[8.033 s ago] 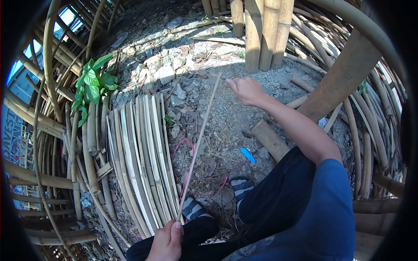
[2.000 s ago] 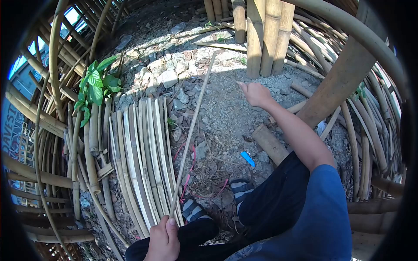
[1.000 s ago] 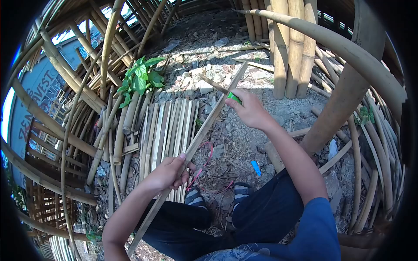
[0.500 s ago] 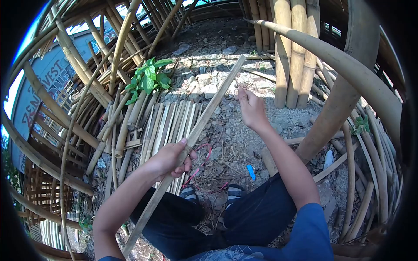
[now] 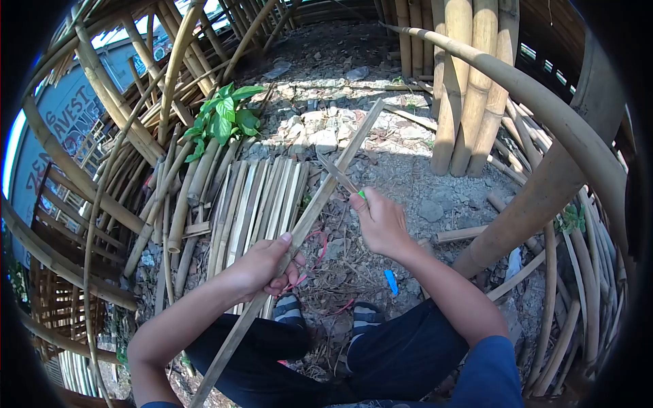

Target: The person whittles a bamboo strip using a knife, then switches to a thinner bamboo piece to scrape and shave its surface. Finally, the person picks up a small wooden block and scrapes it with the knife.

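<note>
My left hand (image 5: 266,266) is wrapped round a long flat bamboo strip (image 5: 314,211), which slants from my lap up and to the right. In my right hand (image 5: 381,221) is a knife (image 5: 340,174) with a bit of green at its handle. The blade lies across the upper part of the strip, seemingly touching its edge; most of the handle is hidden in my fist. Beyond my left hand, a row of split bamboo strips (image 5: 255,197) lies side by side on the ground.
A blue scrap (image 5: 391,282) and pink twine (image 5: 320,255) lie near my sandals (image 5: 367,318). Upright bamboo poles (image 5: 468,88) stand ahead right. A thick curved bamboo (image 5: 537,102) arches over the right side. Leaning poles and a leafy plant (image 5: 223,119) are at left.
My right hand has come down and towards me, and the knife blade now shows against the strip. My left hand keeps its hold. The view has shifted slightly.
</note>
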A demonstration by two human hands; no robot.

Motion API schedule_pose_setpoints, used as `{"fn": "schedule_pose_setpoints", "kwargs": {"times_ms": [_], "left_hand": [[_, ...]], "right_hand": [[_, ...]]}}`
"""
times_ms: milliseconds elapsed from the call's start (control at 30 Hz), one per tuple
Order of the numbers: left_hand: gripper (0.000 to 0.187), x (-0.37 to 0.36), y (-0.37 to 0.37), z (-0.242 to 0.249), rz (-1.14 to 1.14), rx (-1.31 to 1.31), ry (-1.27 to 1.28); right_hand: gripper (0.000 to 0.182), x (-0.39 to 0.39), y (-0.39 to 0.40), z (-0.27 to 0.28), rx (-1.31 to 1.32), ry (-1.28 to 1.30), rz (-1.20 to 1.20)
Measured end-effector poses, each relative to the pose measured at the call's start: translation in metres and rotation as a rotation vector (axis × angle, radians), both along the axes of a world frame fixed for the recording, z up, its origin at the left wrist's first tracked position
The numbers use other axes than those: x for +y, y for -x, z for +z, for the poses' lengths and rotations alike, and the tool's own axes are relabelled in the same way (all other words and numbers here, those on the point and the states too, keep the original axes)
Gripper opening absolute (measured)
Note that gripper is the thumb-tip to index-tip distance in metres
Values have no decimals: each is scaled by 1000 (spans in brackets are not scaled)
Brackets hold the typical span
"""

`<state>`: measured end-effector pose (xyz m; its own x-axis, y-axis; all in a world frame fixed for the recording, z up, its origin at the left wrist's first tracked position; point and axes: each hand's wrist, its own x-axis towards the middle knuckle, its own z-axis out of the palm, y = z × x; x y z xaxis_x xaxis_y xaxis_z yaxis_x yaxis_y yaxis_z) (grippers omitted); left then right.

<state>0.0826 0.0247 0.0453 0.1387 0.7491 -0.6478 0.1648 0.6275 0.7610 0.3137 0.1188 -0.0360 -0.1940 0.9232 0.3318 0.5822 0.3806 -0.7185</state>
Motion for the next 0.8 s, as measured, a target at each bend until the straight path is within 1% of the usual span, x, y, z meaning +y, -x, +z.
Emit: {"fn": "schedule_pose_setpoints", "kwargs": {"times_ms": [133, 167, 233, 367, 433, 500, 567, 633, 667, 733, 767, 800], "left_hand": [[51, 17, 7, 2, -4, 27, 13], [51, 19, 8, 2, -20, 44, 15], [51, 21, 4, 7, -7, 52, 35], [51, 19, 9, 3, -18, 68, 33], [51, 20, 12, -4, -2, -19, 43], [52, 22, 18, -13, -23, -50, 30], [53, 24, 24, -22, 23, -113, 73], [53, 24, 28, -27, 5, -119, 88], [53, 22, 30, -30, 6, -130, 97], [53, 17, 36, -36, 1, -142, 118], [53, 15, 39, -37, -2, -146, 120], [53, 13, 40, -38, 9, -162, 145]], "right_hand": [[50, 3, 10, 1, 16, -19, 5], [50, 1, 13, 5, 15, 16, 12], [48, 2, 16, 17, -2, 29, -23], [48, 1, 26, 21, 0, 9, -42], [48, 1, 26, 26, 64, -2, -81], [48, 7, 22, 21, 42, -40, -115], [48, 6, 21, 17, 14, -57, -147], [48, -3, 28, 14, -95, 17, -76], [48, -10, 33, 13, -102, 22, -79], [47, -26, 47, 12, -116, 45, 43], [47, -32, 53, 8, -120, 48, 40], [46, -39, 59, 3, -147, 18, 119]]}}
